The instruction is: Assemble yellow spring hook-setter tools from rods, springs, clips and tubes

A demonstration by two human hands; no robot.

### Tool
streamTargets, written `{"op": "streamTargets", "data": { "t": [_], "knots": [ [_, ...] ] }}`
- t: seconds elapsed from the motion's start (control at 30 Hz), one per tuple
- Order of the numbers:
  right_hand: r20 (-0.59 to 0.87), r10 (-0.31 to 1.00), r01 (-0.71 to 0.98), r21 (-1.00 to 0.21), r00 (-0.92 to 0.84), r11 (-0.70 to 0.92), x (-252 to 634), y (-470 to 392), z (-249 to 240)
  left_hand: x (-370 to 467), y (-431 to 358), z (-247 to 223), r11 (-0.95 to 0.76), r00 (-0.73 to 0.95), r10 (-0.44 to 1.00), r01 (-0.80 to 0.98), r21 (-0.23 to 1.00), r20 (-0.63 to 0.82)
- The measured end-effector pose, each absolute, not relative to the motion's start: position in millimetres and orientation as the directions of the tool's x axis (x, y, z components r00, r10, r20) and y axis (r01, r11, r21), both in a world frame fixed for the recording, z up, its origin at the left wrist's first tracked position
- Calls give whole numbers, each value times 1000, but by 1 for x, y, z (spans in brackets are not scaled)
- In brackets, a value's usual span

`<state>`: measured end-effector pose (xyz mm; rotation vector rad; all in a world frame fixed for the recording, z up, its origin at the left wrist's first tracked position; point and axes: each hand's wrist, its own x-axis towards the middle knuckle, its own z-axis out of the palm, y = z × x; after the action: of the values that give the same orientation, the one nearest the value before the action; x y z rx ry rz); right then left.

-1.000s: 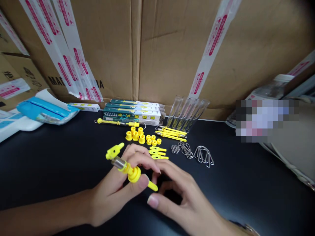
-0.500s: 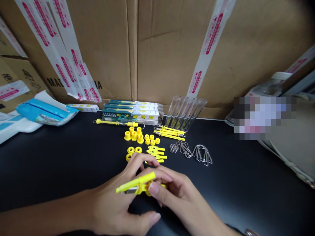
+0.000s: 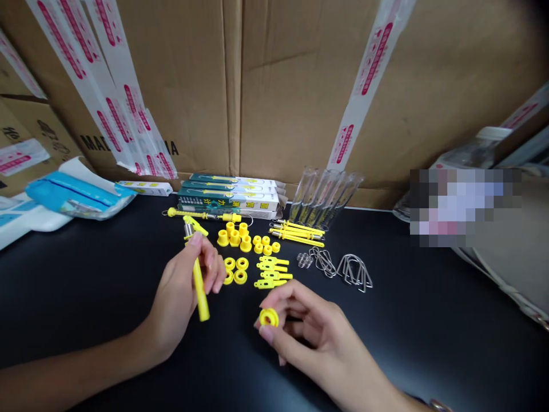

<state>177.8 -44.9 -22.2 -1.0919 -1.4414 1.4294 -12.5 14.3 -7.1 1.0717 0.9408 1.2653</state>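
My left hand [image 3: 178,292] is closed round a yellow plastic rod [image 3: 199,292] with a silvery spring section near its upper end; the rod slants down toward me. Between thumb and fingertips, my right hand [image 3: 306,332] pinches a flanged yellow ring [image 3: 268,312], its hole facing the camera. Four-like yellow rings [image 3: 241,277] lie in a small group just right of my left fingers, one partly covered by them. Beyond my right hand, flat yellow tabs with stems [image 3: 274,275] are lined up. Rod and ring are apart.
Yellow bushings [image 3: 234,238], small caps [image 3: 267,250], spring rods [image 3: 297,233], wire hooks [image 3: 355,272] and clear tubes [image 3: 321,200] sit farther back. An assembled spring scale [image 3: 206,215] lies before stacked boxes [image 3: 231,197]. Cardboard [image 3: 283,103] walls the back; a bottle [image 3: 467,150] stands right.
My hands have separated. The left has moved left and away from me, now holding the rod; the right keeps the ring, which is now plainly visible.
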Motion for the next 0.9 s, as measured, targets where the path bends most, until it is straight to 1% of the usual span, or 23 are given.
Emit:
{"op": "streamTargets", "data": {
  "t": [0.07,0.1,0.17,0.23,0.33,0.43,0.5,0.53,0.6,0.73,0.8,0.9],
  "knots": [
    [117,947,190,-965,-300,179,183,-45,-22,-13,16,-8,-8,87,996,-252,968,31],
    [196,929,266,-921,-314,284,186,-45,-21,-13,16,-8,0,97,995,-254,967,25],
    [340,862,373,-796,-376,476,190,-45,-18,-12,16,-8,24,113,994,-271,962,7],
    [445,781,434,-656,-439,617,191,-45,-17,-11,15,-6,41,108,994,-290,956,-10],
    [506,713,540,-468,-485,699,185,-42,-17,-10,13,-2,60,97,995,-295,954,-32],
    [512,681,635,-298,-523,713,173,-37,-20,-10,12,-1,58,103,994,-286,956,-29],
    [516,664,674,-207,-541,709,166,-34,-21,-11,13,-1,43,104,994,-282,958,-14],
    [527,656,684,-179,-541,707,164,-33,-21,-11,13,-2,30,103,995,-279,960,-1],
    [562,626,667,-167,-541,726,162,-33,-21,-12,13,-4,-10,95,995,-271,962,38],
    [615,510,536,-163,-602,829,166,-38,-21,-15,15,-8,-85,48,994,-241,967,100],
    [612,507,526,-169,-607,834,167,-39,-21,-16,16,-10,-101,28,993,-236,967,110],
    [588,557,555,-209,-587,805,166,-37,-21,-16,18,-11,-86,20,995,-265,960,95]
  ]
}}
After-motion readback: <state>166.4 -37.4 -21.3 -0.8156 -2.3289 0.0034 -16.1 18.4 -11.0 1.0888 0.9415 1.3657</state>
